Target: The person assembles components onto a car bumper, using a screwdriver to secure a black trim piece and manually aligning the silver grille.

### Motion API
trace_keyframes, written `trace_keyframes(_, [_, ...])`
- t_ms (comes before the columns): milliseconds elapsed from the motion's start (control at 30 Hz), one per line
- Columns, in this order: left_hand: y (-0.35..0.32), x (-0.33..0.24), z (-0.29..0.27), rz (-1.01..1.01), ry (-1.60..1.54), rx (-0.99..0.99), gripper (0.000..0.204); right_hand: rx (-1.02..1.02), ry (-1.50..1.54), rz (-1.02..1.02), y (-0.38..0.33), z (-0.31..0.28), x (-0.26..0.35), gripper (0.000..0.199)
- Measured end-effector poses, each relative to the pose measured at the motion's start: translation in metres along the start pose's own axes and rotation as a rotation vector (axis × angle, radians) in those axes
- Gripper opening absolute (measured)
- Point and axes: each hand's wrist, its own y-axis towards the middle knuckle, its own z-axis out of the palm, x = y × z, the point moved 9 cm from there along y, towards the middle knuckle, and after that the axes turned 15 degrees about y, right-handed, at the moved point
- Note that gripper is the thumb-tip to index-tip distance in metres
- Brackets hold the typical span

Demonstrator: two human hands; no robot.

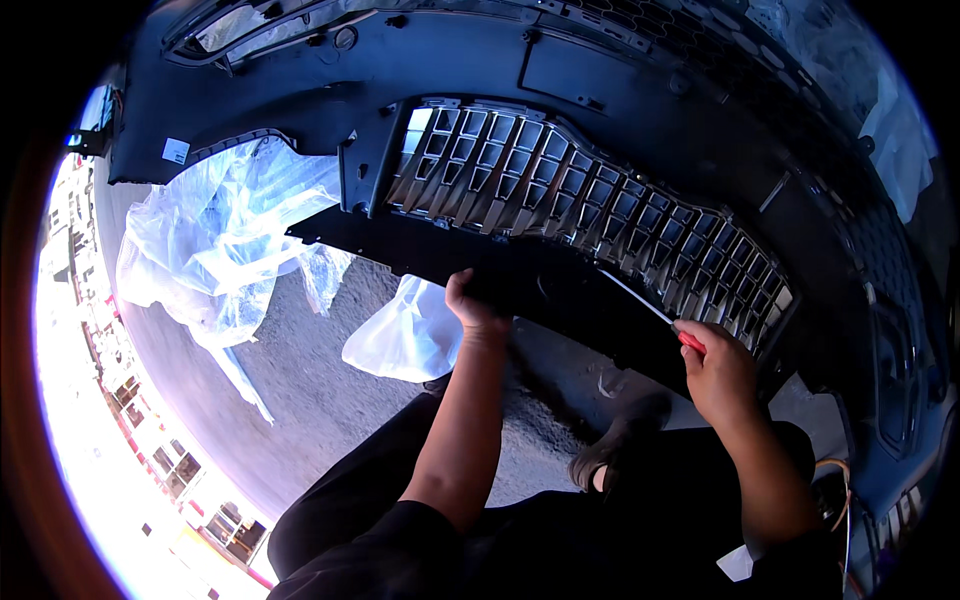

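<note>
Over rough grey ground (290,365), a right hand (720,370) is closed around a red-handled screwdriver (691,342), its pale shaft slanting up and left across a black panel (560,285) that lies along the lower side of a chromed grille (560,165), all framed by the dark inner face of a bumper (430,55). The left hand (478,308) is curled on the panel's near edge in what looks like a bracing grip, some fingers lost against the black plastic. The step in hand appears to be work at the seam where panel meets grille, though in this shadow it is unclear whether the screwdriver's tip sits in a fixing or merely rests there. The next move seems to call for the left hand to hold the panel steady and the right to seat the tip squarely, then turn or lever with measured force, sparing the bright slats nearby. Crumpled clear wrap (220,240) lies off to the left.
</note>
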Motion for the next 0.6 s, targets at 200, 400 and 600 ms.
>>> trace_keyframes(200, [0.007,0.001,-0.008,-0.012,-0.025,0.013,0.032,0.015,-0.03,0.045,0.001,0.0,0.002,0.027])
trace_keyframes(400, [0.013,0.004,-0.016,-0.027,-0.053,-0.007,0.033,0.031,-0.021,0.053,0.003,0.003,-0.002,0.028])
trace_keyframes(600, [0.003,-0.001,0.0,-0.029,-0.051,0.032,0.033,0.033,-0.014,0.062,0.002,0.002,0.0,0.03])
